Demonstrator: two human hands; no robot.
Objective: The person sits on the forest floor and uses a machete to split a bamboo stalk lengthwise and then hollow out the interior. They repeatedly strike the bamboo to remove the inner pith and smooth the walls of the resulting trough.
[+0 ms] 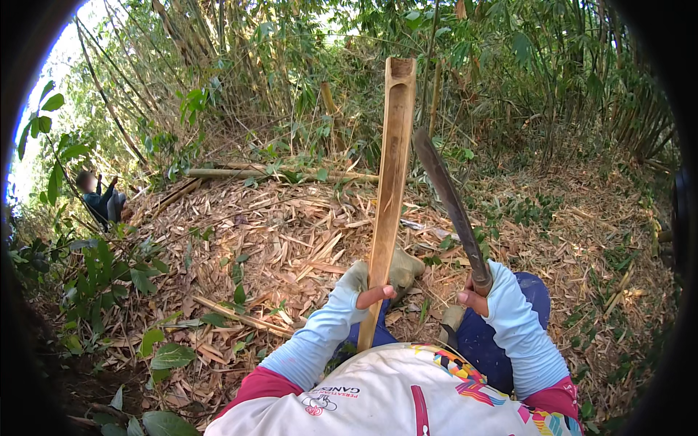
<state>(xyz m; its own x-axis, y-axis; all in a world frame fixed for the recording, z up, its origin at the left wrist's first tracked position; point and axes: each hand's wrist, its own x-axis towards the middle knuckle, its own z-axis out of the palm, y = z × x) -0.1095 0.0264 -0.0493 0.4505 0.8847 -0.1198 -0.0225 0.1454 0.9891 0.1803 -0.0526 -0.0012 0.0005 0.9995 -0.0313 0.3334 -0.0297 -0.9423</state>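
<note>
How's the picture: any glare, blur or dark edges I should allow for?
Head view: black fisheye rim all round; upper left washed out to white; the distant person's head blurred; split bamboo and curved blade fairly crisp, without strong glare.

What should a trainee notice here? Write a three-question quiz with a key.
1. Multiple choice: which hand grips the dark, curved blade? A) left B) right
2. True or false: the hollow side of the split bamboo piece faces the camera.
3. Fill in: the left forearm covering is pale ____.

Key:
1. B, the right hand
2. True
3. blue
</note>
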